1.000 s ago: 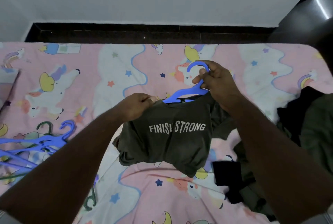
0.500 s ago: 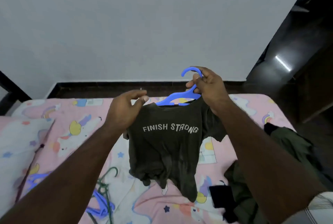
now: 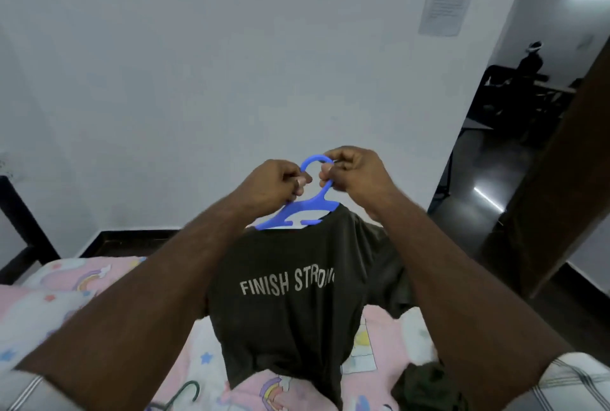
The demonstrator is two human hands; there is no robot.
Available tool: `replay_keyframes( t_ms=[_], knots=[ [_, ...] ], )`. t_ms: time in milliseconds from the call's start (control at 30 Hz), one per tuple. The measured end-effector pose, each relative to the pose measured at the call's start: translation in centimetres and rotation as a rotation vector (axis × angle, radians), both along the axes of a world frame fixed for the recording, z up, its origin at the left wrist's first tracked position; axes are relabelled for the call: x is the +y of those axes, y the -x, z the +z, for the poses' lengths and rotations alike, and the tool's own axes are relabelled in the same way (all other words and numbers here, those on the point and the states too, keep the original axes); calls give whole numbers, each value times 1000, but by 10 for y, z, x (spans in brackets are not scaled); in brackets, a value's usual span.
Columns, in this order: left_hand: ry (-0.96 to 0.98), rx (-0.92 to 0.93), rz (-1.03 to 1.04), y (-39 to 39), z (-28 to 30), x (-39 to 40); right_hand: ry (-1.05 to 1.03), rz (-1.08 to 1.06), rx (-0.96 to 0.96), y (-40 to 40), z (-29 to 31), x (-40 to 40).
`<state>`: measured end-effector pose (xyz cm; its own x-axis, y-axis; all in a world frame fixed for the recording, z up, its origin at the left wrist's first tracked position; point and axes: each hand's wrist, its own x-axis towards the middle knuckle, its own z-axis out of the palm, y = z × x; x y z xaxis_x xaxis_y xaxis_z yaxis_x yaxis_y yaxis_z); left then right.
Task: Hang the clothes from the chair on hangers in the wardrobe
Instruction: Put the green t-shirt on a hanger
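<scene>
Pink bedsheet (image 3: 82, 282) below white wall (image 3: 198, 63); left hand (image 3: 274, 184) and right hand (image 3: 355, 172) grip blue hanger (image 3: 297, 212) carrying t-shirt (image 3: 290, 311)

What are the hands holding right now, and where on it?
Both hands hold the blue hanger carrying the dark T-shirt: right hand at the hook's neck, left hand just beside it.

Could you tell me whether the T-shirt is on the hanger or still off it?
On it. The T-shirt hangs from the blue hanger, lifted clear of the bed by both hands, left and right.
</scene>
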<state>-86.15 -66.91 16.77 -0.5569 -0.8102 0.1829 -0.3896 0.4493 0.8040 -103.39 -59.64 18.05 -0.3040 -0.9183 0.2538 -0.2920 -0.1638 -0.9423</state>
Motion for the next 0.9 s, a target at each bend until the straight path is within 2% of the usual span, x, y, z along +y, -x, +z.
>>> replay_keyframes(
  t_ms=[67,167,333,400,500,567,767,900],
  knots=[
    [-64,31,-13,7,-14,18,-46,-32,-55,3,-9,8],
    [-16,-54,-8,16,-40,40,-47,-84,-157,8,-19,17],
    [-7,-51,93,20,-28,55,-25,-41,-212,13,-9,33],
    [-88,91,135,23,-16,62,-22,-10,-215,16,-3,40],
    [-362,428,129,27,9,77,-27,39,-242,22,3,50],
    [-385,493,104,29,27,83,-24,70,-243,24,6,56],
    [-283,358,82,35,59,95,29,102,-265,22,17,66],
    [-349,413,101,30,70,93,-3,137,-251,40,19,71]
  ],
)
